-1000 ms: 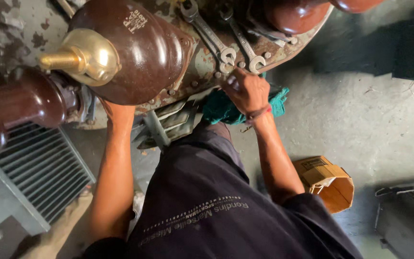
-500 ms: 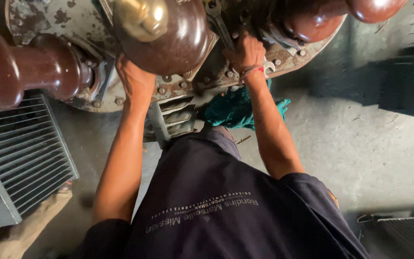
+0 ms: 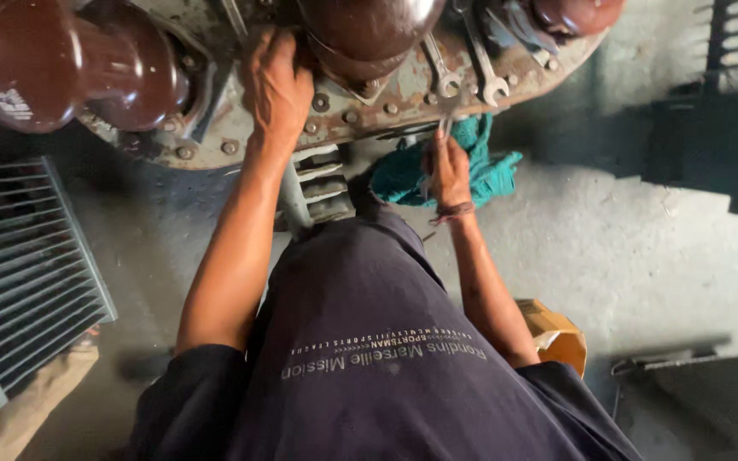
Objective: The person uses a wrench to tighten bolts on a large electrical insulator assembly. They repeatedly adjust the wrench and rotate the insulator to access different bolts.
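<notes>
- Firstly, left hand (image 3: pixel 277 85): fingers curled and pressed on the rusty bolted cover plate (image 3: pixel 369 119), just beside the base of the large brown porcelain insulator (image 3: pixel 369 30); whether they grip anything beneath cannot be told.
- Right hand (image 3: pixel 448 169): fingers closed round the lower shank of a steel spanner (image 3: pixel 446 107), the tool standing upright, its head at the plate's rim; a thread band on the wrist.
- Two further open-ended spanners (image 3: pixel 482 64) lying on the cover plate, just above the held one, side by side.
- Teal cloth (image 3: pixel 489 166): bunched, directly behind the right hand, below the plate's edge.
- Row of bolt heads (image 3: pixel 352 117) along the plate rim, between the two hands.
- Second brown insulator (image 3: pixel 53 64), ribbed, projecting at upper left; a third (image 3: pixel 578 13) partly seen at upper right.
- Grey cooling fins (image 3: pixel 318 183) beneath the plate, between the forearms.
- Ribbed radiator panel (image 3: pixel 27 265) at left.
- Dark shirt (image 3: pixel 369 358), foreground.
- Cardboard box (image 3: pixel 557 337) on the concrete floor (image 3: pixel 625 248), beside the right elbow.
</notes>
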